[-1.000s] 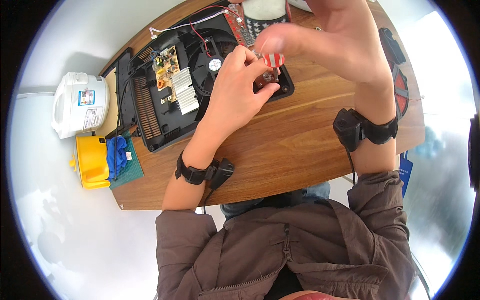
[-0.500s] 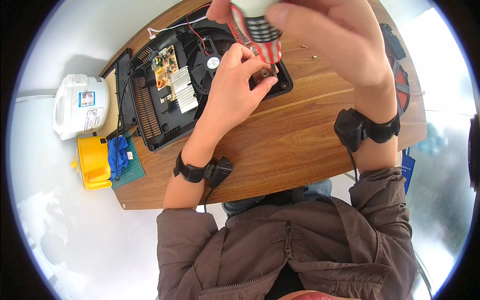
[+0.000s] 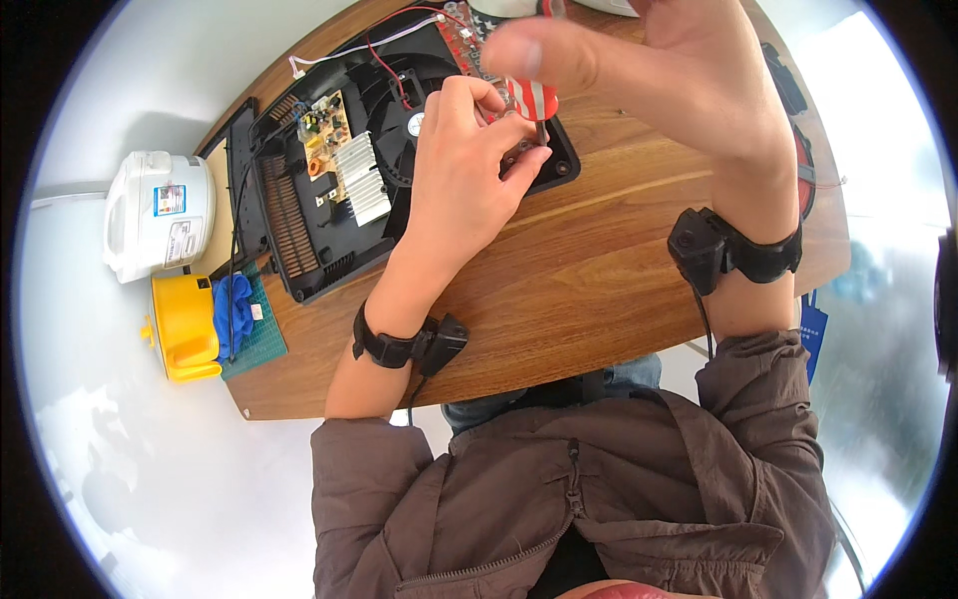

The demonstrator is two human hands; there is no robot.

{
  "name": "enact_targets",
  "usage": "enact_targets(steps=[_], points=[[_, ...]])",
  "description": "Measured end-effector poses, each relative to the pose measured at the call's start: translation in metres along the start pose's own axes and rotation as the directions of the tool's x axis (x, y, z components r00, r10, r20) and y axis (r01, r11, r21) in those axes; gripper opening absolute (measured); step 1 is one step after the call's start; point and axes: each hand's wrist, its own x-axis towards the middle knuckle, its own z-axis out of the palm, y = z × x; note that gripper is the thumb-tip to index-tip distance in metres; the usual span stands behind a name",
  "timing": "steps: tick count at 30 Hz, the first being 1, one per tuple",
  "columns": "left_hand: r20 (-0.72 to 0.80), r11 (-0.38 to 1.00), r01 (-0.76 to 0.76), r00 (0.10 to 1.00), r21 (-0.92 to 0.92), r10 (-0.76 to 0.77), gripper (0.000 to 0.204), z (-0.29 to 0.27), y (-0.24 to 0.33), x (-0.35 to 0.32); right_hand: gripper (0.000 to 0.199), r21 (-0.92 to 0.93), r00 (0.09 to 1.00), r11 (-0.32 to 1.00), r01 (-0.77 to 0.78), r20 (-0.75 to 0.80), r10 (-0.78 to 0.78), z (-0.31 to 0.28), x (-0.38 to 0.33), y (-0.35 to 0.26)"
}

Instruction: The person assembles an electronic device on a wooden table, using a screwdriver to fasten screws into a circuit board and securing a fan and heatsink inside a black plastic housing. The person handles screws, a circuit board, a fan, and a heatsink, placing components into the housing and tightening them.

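Observation:
On the table lies an opened black appliance housing (image 3: 299, 265) with a circuit board (image 3: 324, 125), a silver heat sink (image 3: 364, 180) and a black fan. A screwdriver (image 3: 532, 100) with a red-and-white striped handle stands point down at the housing's near right corner. My left hand (image 3: 464, 185) is pinched round its lower end. What the bit touches is hidden by those fingers. My right hand (image 3: 639, 75) is at the upper handle, its blurred thumb laid across it. The other fingers reach past the picture's upper edge.
At the far left stand a white rice cooker (image 3: 160, 215) and a yellow container (image 3: 185, 324), beside a blue cloth (image 3: 232, 304) on a green mat (image 3: 261, 334). Thin wires (image 3: 349, 55) cross the housing's far side. A dark part (image 3: 783, 80) lies along the table's right edge.
My right thumb has swung left across the screwdriver handle, and its other fingertips have gone out of view. The handle appears turned. My left hand has barely moved.

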Motion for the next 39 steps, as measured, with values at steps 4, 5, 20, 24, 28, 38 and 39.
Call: enact_targets(steps=[4,5,20,24,28,38,39], points=[[-0.026,0.997,-0.079,0.997,0.019,0.079,0.020,0.000,-0.005,0.003,0.040,-0.345,0.955,0.931,-0.117,-0.298,0.010,0.036,0.005,-0.038],[-0.058,0.993,-0.106,0.992,0.048,0.109,0.019,-0.002,-0.007,-0.003,0.039,-0.259,0.967,0.964,-0.059,-0.253,-0.009,0.036,0.004,-0.028],[-0.052,0.997,-0.064,0.996,0.042,0.066,0.021,0.005,-0.001,-0.005,0.049,-0.434,1.000,0.901,-0.019,-0.018,0.012,0.009,-0.001,-0.018],[-0.085,0.994,-0.070,0.993,0.089,0.078,0.023,0.007,0.000,-0.004,0.048,-0.355,0.976,0.913,-0.200,-0.158,0.153,0.014,-0.004,-0.018],[-0.062,0.994,-0.045,0.997,0.099,0.051,0.024,0.006,0.002,-0.005,0.046,-0.197,0.982,0.965,-0.174,-0.102,0.157,0.013,-0.002,-0.030],[-0.058,0.985,-0.066,0.995,0.160,0.076,0.024,0.006,0.003,-0.003,0.043,-0.145,0.990,0.980,-0.138,-0.041,0.134,0.013,-0.003,-0.033],[-0.055,0.984,-0.067,0.995,0.166,0.077,0.025,0.006,0.004,-0.002,0.043,-0.099,0.992,0.987,-0.127,-0.041,0.123,0.015,-0.002,-0.034]])
